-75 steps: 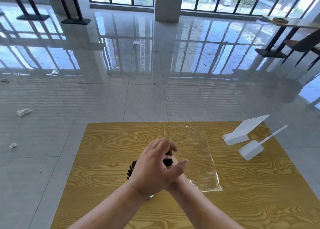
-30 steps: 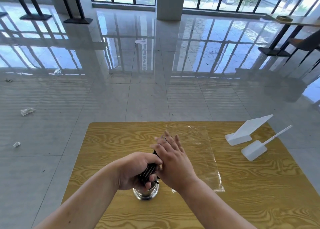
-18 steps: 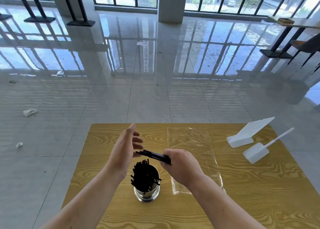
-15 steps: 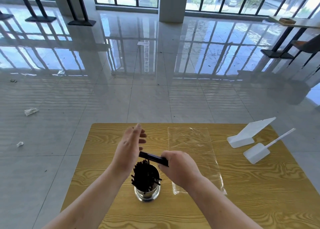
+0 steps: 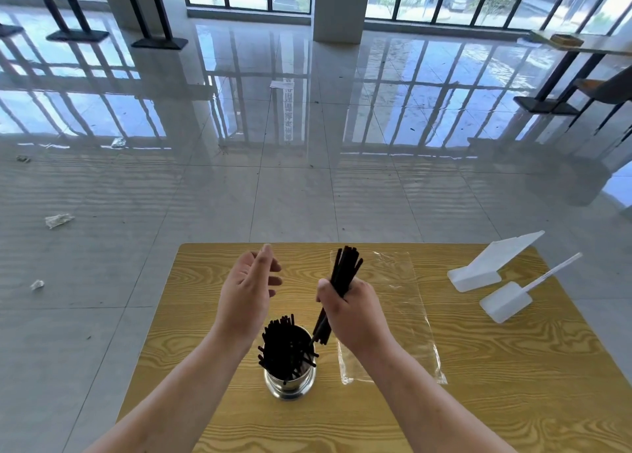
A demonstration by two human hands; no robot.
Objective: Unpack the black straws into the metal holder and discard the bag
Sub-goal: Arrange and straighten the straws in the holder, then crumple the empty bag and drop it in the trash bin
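**A loose bundle of straws, gripped mid-length above the holder**

The fingers of the right hand point(image 5: 349, 310) are wrapped tight around a small bundle of black straws point(image 5: 343, 269), held near its middle, so the upper ends fan out above the fist and the lower ends point(image 5: 322, 329) slant down just beside the holder's rim. The left hand point(image 5: 247, 293) hangs beside it, fingers spread and slightly curled, gripping nothing.

These straws should be very light, thin and fairly stiff, with smooth sides that could slip past one another; a grip around the middle of the bundle likely keeps them together best, and too loose a fist could let single ones drop out.

They look matt black, straight and all of one length. Most already stand crowded and splayed in the shiny round metal holder point(image 5: 290, 382), which sits near the tabletop's point(image 5: 212, 268) near edge, left of centre. Right of the holder lies the clear bag point(image 5: 393, 315), flat, limp and seemingly empty, reaching towards the far edge; it will probably crumple easily and weigh almost nothing.
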